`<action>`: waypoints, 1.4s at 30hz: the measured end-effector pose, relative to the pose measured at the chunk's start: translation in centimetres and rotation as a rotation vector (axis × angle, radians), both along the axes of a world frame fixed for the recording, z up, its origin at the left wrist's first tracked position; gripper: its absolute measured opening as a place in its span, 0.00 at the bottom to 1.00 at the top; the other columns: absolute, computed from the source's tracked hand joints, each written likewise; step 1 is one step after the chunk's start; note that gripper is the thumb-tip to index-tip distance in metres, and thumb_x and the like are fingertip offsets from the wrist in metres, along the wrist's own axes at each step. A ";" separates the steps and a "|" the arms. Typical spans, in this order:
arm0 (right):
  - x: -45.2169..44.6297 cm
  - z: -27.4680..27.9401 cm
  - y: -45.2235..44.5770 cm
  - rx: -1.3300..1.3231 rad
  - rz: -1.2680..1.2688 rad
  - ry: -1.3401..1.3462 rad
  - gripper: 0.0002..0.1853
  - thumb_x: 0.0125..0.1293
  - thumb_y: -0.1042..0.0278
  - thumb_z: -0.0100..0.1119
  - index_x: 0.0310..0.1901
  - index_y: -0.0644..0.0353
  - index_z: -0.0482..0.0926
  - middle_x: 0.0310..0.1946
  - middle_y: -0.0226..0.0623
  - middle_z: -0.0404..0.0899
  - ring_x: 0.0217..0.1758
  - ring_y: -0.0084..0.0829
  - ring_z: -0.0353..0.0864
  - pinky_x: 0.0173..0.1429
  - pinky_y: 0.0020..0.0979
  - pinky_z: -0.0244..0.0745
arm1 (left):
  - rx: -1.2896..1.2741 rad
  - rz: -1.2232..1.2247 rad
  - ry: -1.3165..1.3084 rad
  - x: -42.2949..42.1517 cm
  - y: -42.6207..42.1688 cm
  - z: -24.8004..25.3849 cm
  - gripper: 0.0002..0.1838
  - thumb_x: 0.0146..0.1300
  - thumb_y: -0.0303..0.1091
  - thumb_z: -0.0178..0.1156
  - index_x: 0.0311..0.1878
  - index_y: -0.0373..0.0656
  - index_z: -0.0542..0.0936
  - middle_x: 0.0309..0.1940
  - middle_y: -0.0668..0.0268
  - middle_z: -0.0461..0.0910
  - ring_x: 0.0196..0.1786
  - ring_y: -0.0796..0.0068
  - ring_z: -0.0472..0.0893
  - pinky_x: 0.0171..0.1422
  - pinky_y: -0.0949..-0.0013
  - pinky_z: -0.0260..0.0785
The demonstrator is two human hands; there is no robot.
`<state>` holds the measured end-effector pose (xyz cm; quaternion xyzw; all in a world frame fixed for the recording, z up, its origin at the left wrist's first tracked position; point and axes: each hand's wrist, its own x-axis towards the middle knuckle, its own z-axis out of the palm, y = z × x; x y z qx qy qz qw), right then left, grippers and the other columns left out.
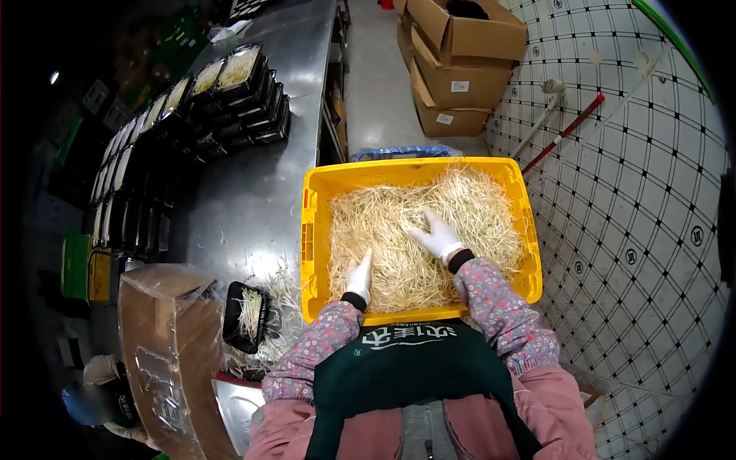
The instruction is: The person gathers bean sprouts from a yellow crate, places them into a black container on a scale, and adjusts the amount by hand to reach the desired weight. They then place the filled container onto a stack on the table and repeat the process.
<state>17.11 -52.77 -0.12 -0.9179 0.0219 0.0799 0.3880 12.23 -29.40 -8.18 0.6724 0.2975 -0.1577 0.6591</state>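
A yellow crate (422, 163) full of pale sprouts (399, 230) stands in front of my body. Both hands wear white gloves. My left hand (359, 277) rests at the near left part of the sprouts, its fingers pointing away from me; whether it pinches any is too small to tell. My right hand (438, 236) lies on the middle of the sprouts with thumb and fingers spread, holding nothing visible.
Left of the crate is a metal table (230, 184) with stacked black trays of sprouts (241, 92), a part-filled black tray (247, 316) and loose sprouts. A cardboard box (172, 360) stands nearby. Stacked cartons (460, 77) stand ahead. A co-worker (115, 395) is at lower left.
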 end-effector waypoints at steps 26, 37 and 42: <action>-2.6 -3.2 -5.6 0.349 -0.212 -0.028 0.19 0.66 0.62 0.60 0.55 0.63 0.79 0.46 0.46 0.84 0.51 0.37 0.82 0.57 0.36 0.74 | -0.263 0.006 -0.149 -1.7 6.8 3.7 0.19 0.62 0.21 0.57 0.58 0.35 0.76 0.47 0.62 0.83 0.50 0.67 0.82 0.56 0.67 0.74; -1.8 3.9 5.8 -0.021 0.092 -0.062 0.31 0.73 0.40 0.44 0.66 0.55 0.70 0.58 0.50 0.78 0.56 0.49 0.80 0.58 0.43 0.75 | 0.100 -0.047 -0.465 -1.0 -3.9 7.0 0.32 0.69 0.41 0.58 0.70 0.33 0.63 0.64 0.55 0.72 0.62 0.62 0.72 0.67 0.62 0.63; 3.0 5.0 1.7 -0.097 0.494 -0.049 0.39 0.70 0.33 0.44 0.70 0.57 0.65 0.67 0.49 0.70 0.71 0.46 0.67 0.73 0.40 0.61 | -0.488 -0.173 0.063 -4.4 -2.1 7.5 0.39 0.70 0.45 0.60 0.75 0.35 0.56 0.68 0.52 0.68 0.69 0.58 0.69 0.70 0.63 0.64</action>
